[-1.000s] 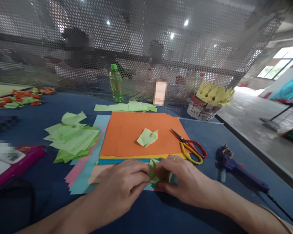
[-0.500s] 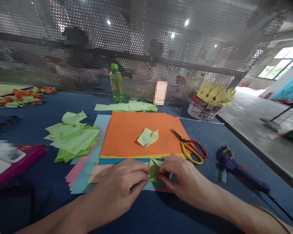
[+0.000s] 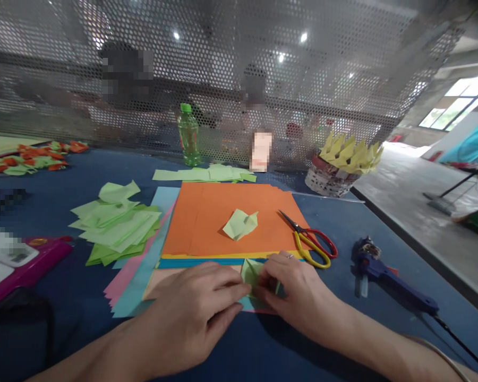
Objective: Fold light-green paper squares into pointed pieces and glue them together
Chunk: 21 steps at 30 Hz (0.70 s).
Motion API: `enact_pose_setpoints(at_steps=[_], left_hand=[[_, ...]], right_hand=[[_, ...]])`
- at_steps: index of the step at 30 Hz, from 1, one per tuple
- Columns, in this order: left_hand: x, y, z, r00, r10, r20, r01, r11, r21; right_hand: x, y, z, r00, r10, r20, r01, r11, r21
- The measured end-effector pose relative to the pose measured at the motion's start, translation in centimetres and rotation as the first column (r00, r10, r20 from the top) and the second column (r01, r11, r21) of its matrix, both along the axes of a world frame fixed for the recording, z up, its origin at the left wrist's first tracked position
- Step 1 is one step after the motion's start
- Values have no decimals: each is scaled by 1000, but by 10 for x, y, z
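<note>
A small green paper piece (image 3: 252, 270), partly folded, lies over the near edge of the stacked coloured sheets. My right hand (image 3: 292, 284) pinches its right side, with a ring on one finger. From the left, my left hand (image 3: 209, 307) reaches its bent fingers to the paper's lower left edge and presses there. Beyond them a folded green paper (image 3: 241, 224) rests on the orange sheet (image 3: 207, 212). Scissors (image 3: 308, 239) with one red and one yellow handle lie at the sheets' right side. My fingers hide part of the paper piece.
Green paper squares (image 3: 115, 223) are heaped on the left, near a magenta device (image 3: 32, 265). A glue gun (image 3: 394, 281) with a cord lies right. Behind stand a green bottle (image 3: 189, 138), paper strips (image 3: 207, 174), and a pot (image 3: 330, 178) with yellow folded points. A perforated metal screen (image 3: 223, 63) closes the back.
My left hand's fingers have shifted slightly right, onto the lower edge of the green paper piece. My right hand stays on its right side. Nothing else has moved on the table.
</note>
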State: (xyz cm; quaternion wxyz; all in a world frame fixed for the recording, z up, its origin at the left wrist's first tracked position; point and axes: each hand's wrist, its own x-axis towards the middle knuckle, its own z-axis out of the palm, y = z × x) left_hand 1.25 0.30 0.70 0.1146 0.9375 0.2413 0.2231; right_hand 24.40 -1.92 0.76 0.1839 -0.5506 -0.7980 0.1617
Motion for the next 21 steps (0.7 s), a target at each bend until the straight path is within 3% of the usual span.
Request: enact_pose_setpoints(at_steps=[4,13,21], left_hand=[[1,-1,0,997,-19,-78,20,1000,9],[2,-2,-4,997,-22,-79,27,998,63],[3,-1,-5,997,-18,-76,22,998,52]], right_hand=[[0,0,0,1000,1,-6,-1,1000,7],[11,7,14,998,50,-49,-53,997,-60],[29,17,32,986,121,-118,-148,956,-253]])
